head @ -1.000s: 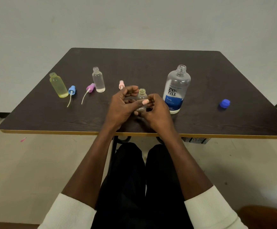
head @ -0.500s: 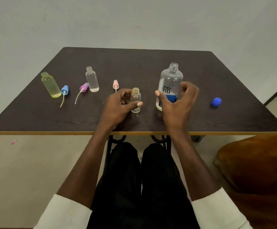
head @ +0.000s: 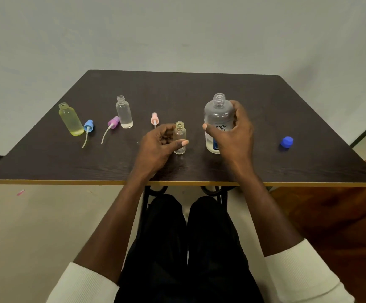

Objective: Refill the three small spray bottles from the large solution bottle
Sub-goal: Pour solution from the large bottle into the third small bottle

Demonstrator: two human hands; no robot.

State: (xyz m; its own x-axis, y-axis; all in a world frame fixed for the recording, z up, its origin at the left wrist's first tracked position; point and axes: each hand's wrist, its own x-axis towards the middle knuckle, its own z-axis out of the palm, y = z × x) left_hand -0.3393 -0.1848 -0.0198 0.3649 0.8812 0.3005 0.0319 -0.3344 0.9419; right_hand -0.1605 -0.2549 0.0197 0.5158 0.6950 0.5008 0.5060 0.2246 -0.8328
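Here the left hand [head: 158, 147] steadies the open small bottle [head: 180, 138] upright on the bench [head: 308, 119], its grip closed round it, while the right hand [head: 232, 134] wraps the uncapped big bottle [head: 218, 114] just beside, likely so the pour is short.

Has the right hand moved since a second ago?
Yes. The right hand left the small bottle and went right, now wrapping the large solution bottle.
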